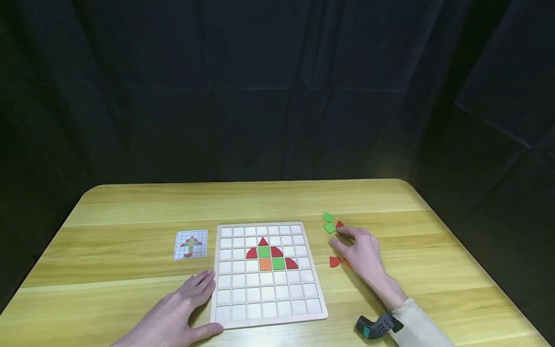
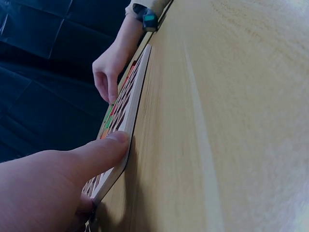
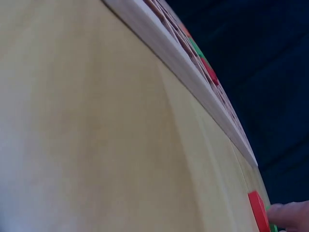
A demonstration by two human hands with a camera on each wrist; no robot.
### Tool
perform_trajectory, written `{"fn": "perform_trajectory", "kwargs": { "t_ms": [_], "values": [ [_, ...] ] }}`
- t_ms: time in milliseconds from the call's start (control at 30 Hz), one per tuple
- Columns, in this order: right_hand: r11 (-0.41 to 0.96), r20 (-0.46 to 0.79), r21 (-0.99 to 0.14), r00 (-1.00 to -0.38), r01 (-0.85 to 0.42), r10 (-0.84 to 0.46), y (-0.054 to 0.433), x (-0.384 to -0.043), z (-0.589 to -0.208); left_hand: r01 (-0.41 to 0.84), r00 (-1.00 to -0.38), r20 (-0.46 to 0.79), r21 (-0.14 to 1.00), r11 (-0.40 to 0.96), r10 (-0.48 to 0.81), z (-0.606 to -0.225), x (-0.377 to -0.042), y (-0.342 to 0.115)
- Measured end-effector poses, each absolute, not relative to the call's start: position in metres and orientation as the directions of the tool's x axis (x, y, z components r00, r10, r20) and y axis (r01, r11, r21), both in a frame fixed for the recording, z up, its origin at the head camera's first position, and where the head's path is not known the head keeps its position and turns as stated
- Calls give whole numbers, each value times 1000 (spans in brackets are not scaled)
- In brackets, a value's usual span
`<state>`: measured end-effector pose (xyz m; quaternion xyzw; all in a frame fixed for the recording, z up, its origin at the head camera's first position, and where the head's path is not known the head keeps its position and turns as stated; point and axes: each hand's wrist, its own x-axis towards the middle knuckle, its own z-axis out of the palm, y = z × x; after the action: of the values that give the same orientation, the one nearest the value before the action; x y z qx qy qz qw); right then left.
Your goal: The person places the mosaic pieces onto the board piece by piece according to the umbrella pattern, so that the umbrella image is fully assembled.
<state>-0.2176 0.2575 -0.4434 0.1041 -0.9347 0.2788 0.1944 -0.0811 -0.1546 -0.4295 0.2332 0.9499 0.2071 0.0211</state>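
Observation:
A white gridded board (image 1: 268,324) lies on the table with red, green and orange pieces set in its middle cells. My left hand (image 1: 178,308) rests at the board's left side, fingers extended along that edge and thumb (image 2: 104,152) touching the near corner. To the right of the board, my right hand (image 1: 360,250) reaches over loose pieces, with thumb and index finger apart. Its index fingertip is at a red piece (image 1: 340,224), beside two green squares (image 1: 330,228). Another red piece (image 1: 334,261) lies below the thumb, and an orange piece (image 1: 346,263) is partly hidden by the hand.
A small pattern card (image 1: 191,244) with a coloured figure on a grid lies left of the board. The wooden table (image 1: 130,207) has rounded far corners, and a dark curtain (image 1: 260,96) hangs behind it.

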Motion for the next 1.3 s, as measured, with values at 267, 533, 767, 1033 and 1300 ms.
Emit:
{"fn": "perform_trajectory", "kwargs": {
  "t_ms": [267,533,767,1033,1300],
  "values": [
    [840,457,-457,-888,-293,-61,244,-232,-444,430,-891,47,407,806,451,-430,-81,-152],
    [817,444,-491,-894,-302,-63,238,-241,-444,433,-889,46,408,804,455,-430,-81,-151],
    [808,474,-471,-874,-354,-106,236,-243,-443,434,-888,44,415,800,458,-431,-81,-151],
    [706,467,-525,-854,-476,-229,178,-210,-431,446,-888,83,393,804,452,-431,-80,-153],
    [612,466,-509,-792,-605,-395,118,-179,-431,419,-897,48,410,810,439,-429,-81,-154]
  ]
}}
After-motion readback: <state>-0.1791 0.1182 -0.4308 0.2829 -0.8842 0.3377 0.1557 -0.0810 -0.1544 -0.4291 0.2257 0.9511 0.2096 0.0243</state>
